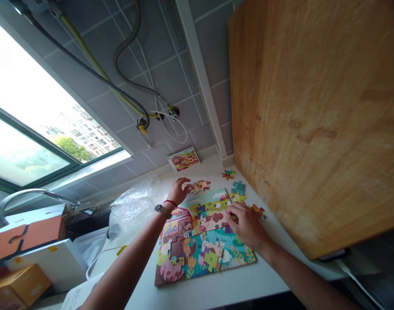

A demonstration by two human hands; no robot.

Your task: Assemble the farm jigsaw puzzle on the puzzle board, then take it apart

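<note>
Farm jigsaw puzzle near orange box

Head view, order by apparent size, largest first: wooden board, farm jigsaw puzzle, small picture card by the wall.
1. Wooden board, though closeness to the camera may inflate it.
2. Farm jigsaw puzzle.
3. Picture card.

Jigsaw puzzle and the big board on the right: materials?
The jigsaw puzzle looks like printed card with a low-sheen coating; the die-cut edges suggest pressed board, but the core can't be seen. The board looks like solid wood, possibly bamboo, with a bare or oiled finish: visible grain, dark stains.
</note>
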